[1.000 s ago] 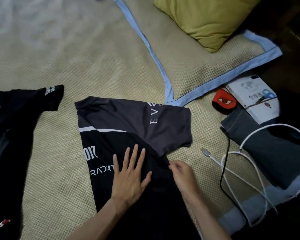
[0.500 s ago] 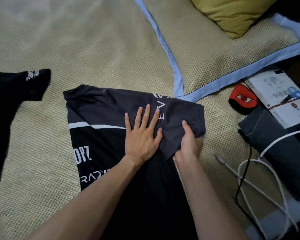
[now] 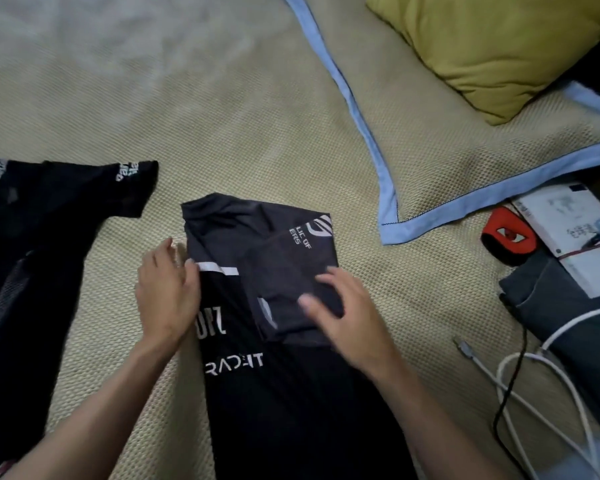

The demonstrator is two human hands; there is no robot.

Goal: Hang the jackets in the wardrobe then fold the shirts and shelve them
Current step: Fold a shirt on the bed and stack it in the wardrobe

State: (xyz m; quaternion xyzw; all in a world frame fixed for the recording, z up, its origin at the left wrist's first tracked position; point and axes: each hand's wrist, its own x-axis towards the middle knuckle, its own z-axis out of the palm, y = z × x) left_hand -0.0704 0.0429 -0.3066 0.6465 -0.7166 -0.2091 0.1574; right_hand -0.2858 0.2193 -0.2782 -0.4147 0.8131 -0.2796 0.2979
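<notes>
Dim, soft light; right hand (image 3: 347, 320) motion-blurred.

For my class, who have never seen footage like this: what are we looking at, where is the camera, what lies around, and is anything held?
No machine here: a person's two bare hands, filmed from a camera on their head looking down at a woven mat. The left hand touches the edge of a dark shirt; the right hand rests with its fingers on the sleeve folded inward. Neither plainly grips anything. Nearby lie another black shirt, a yellow pillow, a book and cables.
</notes>
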